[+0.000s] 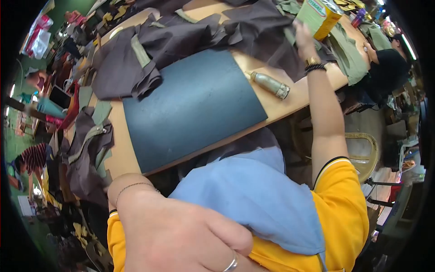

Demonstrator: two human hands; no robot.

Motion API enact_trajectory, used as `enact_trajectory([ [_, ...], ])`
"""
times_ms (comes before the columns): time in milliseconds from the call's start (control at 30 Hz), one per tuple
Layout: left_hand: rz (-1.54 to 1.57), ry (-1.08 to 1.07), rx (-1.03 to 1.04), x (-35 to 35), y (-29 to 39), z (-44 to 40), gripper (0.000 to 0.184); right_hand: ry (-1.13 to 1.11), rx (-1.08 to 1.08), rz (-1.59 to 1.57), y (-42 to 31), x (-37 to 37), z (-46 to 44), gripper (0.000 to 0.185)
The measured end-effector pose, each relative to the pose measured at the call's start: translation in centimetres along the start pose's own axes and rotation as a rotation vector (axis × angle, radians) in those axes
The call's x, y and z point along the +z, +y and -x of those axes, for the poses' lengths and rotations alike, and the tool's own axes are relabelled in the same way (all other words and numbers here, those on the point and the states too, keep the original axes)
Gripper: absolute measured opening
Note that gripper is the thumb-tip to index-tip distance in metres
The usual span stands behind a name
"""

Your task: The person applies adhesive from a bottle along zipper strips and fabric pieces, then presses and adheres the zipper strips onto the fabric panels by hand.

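Observation:
My left hand (186, 233) is raised close to the camera at the bottom, a ring on one finger. Its fingers are curled, and whatever they hold, if anything, is hidden. My right hand (303, 38) reaches to the far right of the table, over dark cloth (258, 27) and a green cloth piece, beside a yellow and green tin (316, 18). Its fingertips are blurred. A dark flat mat (195, 106) lies on the wooden table (124, 149). A bottle with a nozzle (272, 85) lies on its side right of the mat.
Dark cloth with a green strip (140, 52) overlaps the mat's back left corner. More cloth (88, 154) hangs at the left edge. Green cloth (349, 54) lies at the right, near another person's hand (371, 52). A chair (362, 156) stands at the right.

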State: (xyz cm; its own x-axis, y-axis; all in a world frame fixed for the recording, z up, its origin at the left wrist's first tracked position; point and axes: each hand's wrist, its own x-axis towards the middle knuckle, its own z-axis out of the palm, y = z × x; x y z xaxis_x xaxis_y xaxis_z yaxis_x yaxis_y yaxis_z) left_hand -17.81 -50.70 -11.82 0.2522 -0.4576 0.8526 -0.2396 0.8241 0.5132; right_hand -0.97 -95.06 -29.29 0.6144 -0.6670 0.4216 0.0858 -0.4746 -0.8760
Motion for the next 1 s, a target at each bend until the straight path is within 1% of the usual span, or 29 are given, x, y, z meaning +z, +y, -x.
enact_trajectory([
  [33,-0.009,0.009,-0.003,0.2,0.4,0.3,0.011,-0.01,0.02,-0.125,-3.2,0.6,-0.1,0.049],
  [67,-0.012,-0.008,0.013,-0.1,0.6,0.5,0.009,-0.055,-0.003,-0.332,-4.3,1.8,-1.6,0.032],
  [100,-0.012,-0.027,0.027,-0.3,0.7,0.8,0.009,-0.117,0.001,-0.441,-9.2,2.6,0.5,0.023],
  [133,-0.013,-0.05,0.045,-0.7,0.7,1.1,0.012,-0.177,0.001,-0.553,-13.4,3.6,2.6,0.018],
  [167,0.008,-0.093,0.021,-1.5,1.1,1.5,0.012,-0.044,-0.465,-0.088,-14.8,5.5,3.8,0.024],
  [200,0.028,-0.135,-0.004,-2.4,1.5,1.8,0.015,-0.16,-1.074,0.575,-15.8,4.2,6.3,0.033],
  [233,0.083,-0.196,-0.076,-4.4,2.6,2.8,0.016,-0.316,-0.946,0.347,-15.3,6.7,7.6,0.031],
  [267,0.143,-0.268,-0.15,-5.9,2.7,3.3,0.019,-0.502,-0.516,0.053,-17.1,8.2,11.9,0.031],
  [300,0.178,-0.246,-0.054,-6.8,0.7,3.4,0.033,-0.243,-1.232,0.392,-16.2,9.9,15.1,0.019],
  [333,0.031,-0.125,-0.134,-7.5,0.0,4.8,0.041,-0.579,-0.865,0.067,-16.4,11.1,18.9,0.017],
  [367,-0.104,-0.015,-0.229,-8.2,-0.7,6.3,0.051,-0.741,-0.439,-0.28,-16.7,12.3,22.7,0.016],
  [400,-0.37,0.16,-0.413,-9.0,-0.8,7.9,0.048,-0.908,-0.264,-0.419,-16.4,13.1,25.8,0.018],
  [433,-0.587,0.303,-0.638,-9.8,-0.8,9.5,0.047,-1.04,-0.263,-0.485,-15.1,14.0,28.8,0.019],
  [467,-0.718,0.352,-0.715,-11.4,-2.3,11.4,0.031,-1.179,-0.261,-0.553,-14.3,14.6,31.0,0.019],
  [500,-0.778,0.456,-0.855,-12.2,-3.3,13.2,0.029,-1.277,-0.269,-0.521,-14.7,13.5,31.4,0.02],
  [533,-0.917,0.432,-0.852,-12.9,-4.2,14.9,0.029,-1.382,-0.279,-0.483,-14.9,11.9,31.2,0.021],
  [567,-1.057,0.411,-0.851,-13.7,-5.1,16.6,0.028,-1.324,-0.36,-0.472,-14.6,11.3,30.6,0.021],
  [600,-1.263,0.253,-0.696,-14.3,-5.8,17.7,0.028,-1.319,-0.356,-0.438,-14.3,10.8,29.7,0.02],
  [633,-1.349,0.275,-0.69,-13.7,-6.3,17.8,0.03,-1.248,-0.347,-0.432,-14.2,9.8,28.7,0.02],
  [667,-1.386,0.242,-0.675,-13.8,-6.5,17.9,0.03,-1.177,-0.342,-0.422,-14.2,8.6,27.6,0.021],
  [733,-1.453,0.178,-0.64,-14.2,-7.4,18.1,0.031,-0.919,-0.513,-0.255,-13.9,6.1,25.5,0.034],
  [800,-1.49,0.159,-0.582,-15.0,-9.2,17.1,0.035,-0.367,-0.719,0.055,-14.1,4.8,24.3,0.04],
  [833,-1.524,0.143,-0.545,-15.4,-10.2,16.2,0.036,-0.241,-0.735,0.305,-13.7,4.0,24.0,0.057],
  [867,-1.561,0.125,-0.507,-15.8,-11.1,15.2,0.036,-0.169,-0.738,0.364,-12.5,3.6,23.6,0.064],
  [900,-1.605,0.103,-0.482,-16.4,-12.2,14.8,0.033,-0.121,-0.742,0.364,-12.0,3.2,23.3,0.066],
  [933,-1.573,0.024,-0.579,-17.3,-13.0,14.9,0.031,-0.072,-0.745,0.362,-11.8,3.0,22.8,0.067],
  [967,-1.535,-0.063,-0.678,-18.3,-13.7,15.3,0.029,-0.086,-0.722,0.372,-12.4,2.7,22.4,0.063],
  [1000,-1.494,-0.159,-0.774,-19.1,-14.4,15.7,0.027,-0.11,-0.781,0.439,-12.4,2.5,21.7,0.062],
])
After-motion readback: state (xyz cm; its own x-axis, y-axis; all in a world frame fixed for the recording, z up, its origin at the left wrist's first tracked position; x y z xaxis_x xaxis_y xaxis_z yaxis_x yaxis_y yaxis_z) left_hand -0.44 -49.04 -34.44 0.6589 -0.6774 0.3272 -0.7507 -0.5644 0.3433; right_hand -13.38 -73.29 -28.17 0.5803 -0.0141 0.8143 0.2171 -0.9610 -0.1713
